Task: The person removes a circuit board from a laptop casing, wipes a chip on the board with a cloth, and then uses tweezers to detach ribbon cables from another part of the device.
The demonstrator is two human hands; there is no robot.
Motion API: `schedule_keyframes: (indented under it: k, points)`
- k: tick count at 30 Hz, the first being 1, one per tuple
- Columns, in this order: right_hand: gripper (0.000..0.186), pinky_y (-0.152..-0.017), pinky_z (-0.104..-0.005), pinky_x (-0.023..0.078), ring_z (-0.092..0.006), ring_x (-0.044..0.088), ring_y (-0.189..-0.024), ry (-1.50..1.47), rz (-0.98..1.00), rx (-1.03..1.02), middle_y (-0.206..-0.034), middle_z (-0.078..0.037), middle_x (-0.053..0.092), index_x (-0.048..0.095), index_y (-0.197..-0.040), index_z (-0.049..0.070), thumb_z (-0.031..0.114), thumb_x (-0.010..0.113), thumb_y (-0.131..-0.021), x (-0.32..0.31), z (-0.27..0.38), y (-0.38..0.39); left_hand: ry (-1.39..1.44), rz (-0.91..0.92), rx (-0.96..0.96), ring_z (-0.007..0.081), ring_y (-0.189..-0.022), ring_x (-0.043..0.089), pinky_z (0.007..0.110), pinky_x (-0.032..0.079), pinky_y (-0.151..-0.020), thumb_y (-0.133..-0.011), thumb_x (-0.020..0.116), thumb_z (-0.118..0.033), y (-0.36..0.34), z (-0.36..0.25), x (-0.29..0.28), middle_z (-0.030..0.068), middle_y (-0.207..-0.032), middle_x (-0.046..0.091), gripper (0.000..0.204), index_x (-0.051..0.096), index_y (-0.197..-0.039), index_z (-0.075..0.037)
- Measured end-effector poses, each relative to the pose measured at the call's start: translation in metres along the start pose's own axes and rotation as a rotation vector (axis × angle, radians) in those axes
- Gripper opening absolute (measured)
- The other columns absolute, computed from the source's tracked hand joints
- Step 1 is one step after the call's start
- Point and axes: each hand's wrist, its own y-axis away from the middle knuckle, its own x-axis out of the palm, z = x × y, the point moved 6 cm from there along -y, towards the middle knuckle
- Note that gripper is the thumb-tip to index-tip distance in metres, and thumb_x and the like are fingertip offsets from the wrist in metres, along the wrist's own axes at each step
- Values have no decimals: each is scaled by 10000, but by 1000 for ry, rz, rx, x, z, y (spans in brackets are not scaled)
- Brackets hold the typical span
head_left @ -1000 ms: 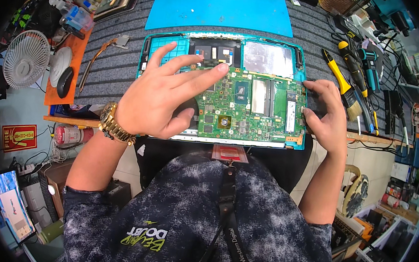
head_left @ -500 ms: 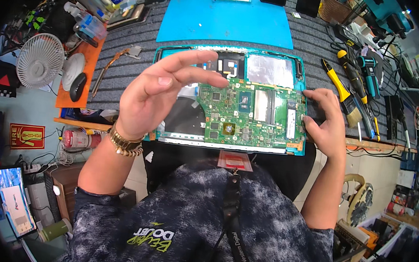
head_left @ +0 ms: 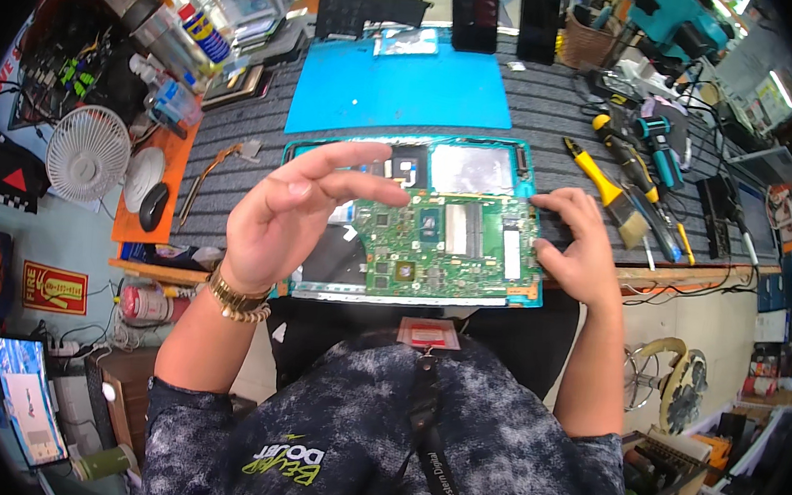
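Observation:
A teal laptop case (head_left: 528,172) lies at the bench's front edge with its inside facing up. Over its right and middle part sits a green laptop motherboard (head_left: 426,273), carrying a memory slot and a white-labelled module. My right hand (head_left: 582,248) is at the board's right edge, fingers curled and thumb lower down, gripping that side. My left hand (head_left: 273,215) hovers over the left part of the case, fingers stretched out and apart, holding nothing. It hides some of the case's left side. A silver panel (head_left: 475,171) shows behind the board.
Behind the case lies a blue mat (head_left: 399,90). On the right are a yellow-handled brush (head_left: 610,185), a yellow-black screwdriver (head_left: 626,159) and a teal tool (head_left: 661,147). A white fan (head_left: 87,153) and a black mouse (head_left: 154,205) stand left. A black battery-like pack (head_left: 368,13) is at the back.
My view has tilted up and shifted right, so more of the bench's back shows. Both hands keep nearly the same places relative to the motherboard.

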Motion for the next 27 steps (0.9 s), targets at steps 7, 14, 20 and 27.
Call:
schedule_keyframes:
  k: [7, 14, 20, 27]
  points:
    - [485, -1046, -444, 548, -331, 680, -1158, -104, -68, 2, -1240, -133, 733, 805, -1331, 35, 107, 817, -852, -1, -4, 4, -36, 19, 33, 372, -1455, 723, 510, 349, -1353, -1098, 510, -455, -14, -3, 21, 318, -1432, 808, 846, 523, -1684, 154]
    - [432, -819, -322, 543, -171, 652, -893, -316, -407, -53, -1075, -68, 749, 819, -1358, 43, 42, 815, -926, -22, -4, 39, 37, 47, 46, 436, -1508, 666, 562, 343, -1358, -1131, 478, -480, -16, 1, 33, 362, -1516, 744, 876, 418, -1753, 134]
    - [317, -784, -295, 549, -126, 654, -845, -220, -724, 18, -1002, -38, 737, 808, -1312, -4, -1, 776, -997, -77, -29, 89, 65, 24, 28, 415, -1509, 663, 519, 371, -1321, -1138, 490, -474, -13, 8, 28, 356, -1517, 745, 875, 396, -1768, 126]
    - [303, -831, -251, 555, -75, 679, -946, -341, -921, 264, -1078, -13, 754, 766, -1409, -13, 50, 759, -1112, -150, -110, 112, 101, 18, 38, 425, -1497, 672, 530, 399, -1325, -1149, 505, -474, -14, 13, 31, 372, -1535, 725, 871, 394, -1769, 128]
